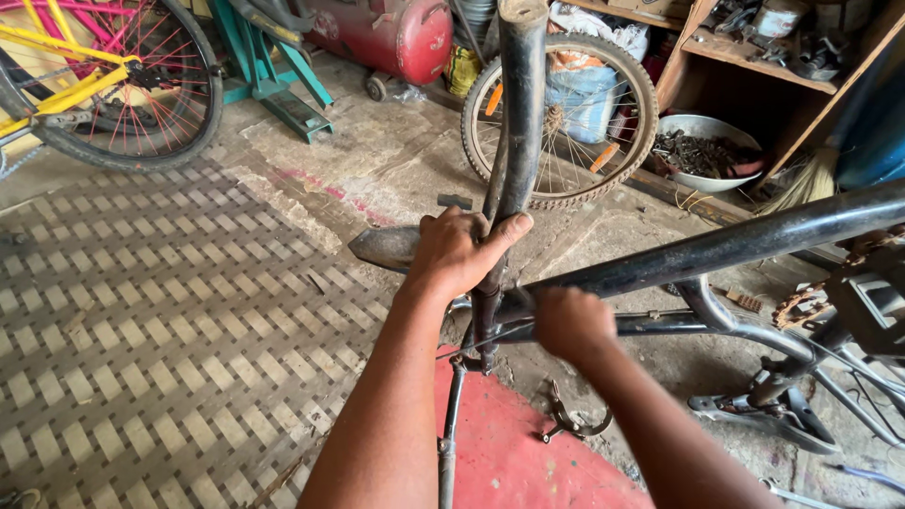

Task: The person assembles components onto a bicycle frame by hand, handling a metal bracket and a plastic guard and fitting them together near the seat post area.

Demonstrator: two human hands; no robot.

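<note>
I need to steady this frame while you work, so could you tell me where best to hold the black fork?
Grip the black fork on its bare upright blades above the left hand, coming from the side: they are slim enough for fingers to wrap, and lower down both hands crowd the joint.

yellow crinkled bag (462, 68) on floor beside red tank (391, 33), top centre. blue-and-white sack (583, 94) behind spoked wheel (560, 121), orange-white bag (575, 60) atop it. no signs, no screens.
</note>
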